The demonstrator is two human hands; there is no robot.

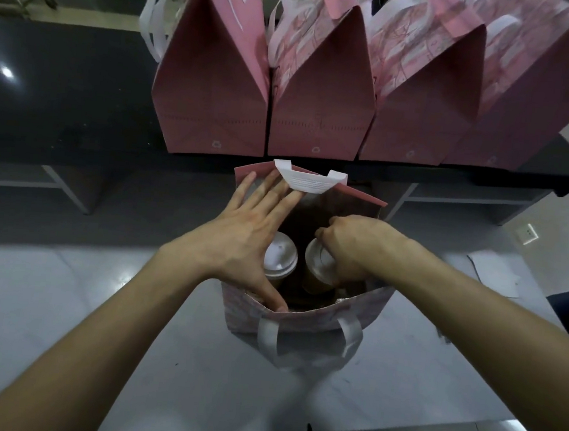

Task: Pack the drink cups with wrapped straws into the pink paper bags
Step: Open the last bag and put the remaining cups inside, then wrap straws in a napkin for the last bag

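Note:
An open pink paper bag (304,323) with white handles stands on the grey table right in front of me. Inside it are two drink cups with white lids: one on the left (281,258), one on the right (318,264). My left hand (240,235) is spread across the bag's mouth, fingers straight against the far wall near the white handle, thumb on the near rim. My right hand (352,245) reaches down into the bag and grips the right cup from above. No wrapped straw shows.
Several closed pink paper bags (214,95) stand in a row on the dark table (63,93) beyond. A sheet of paper (498,272) lies on the grey table (96,302) to the right. A blue object sits at the right edge.

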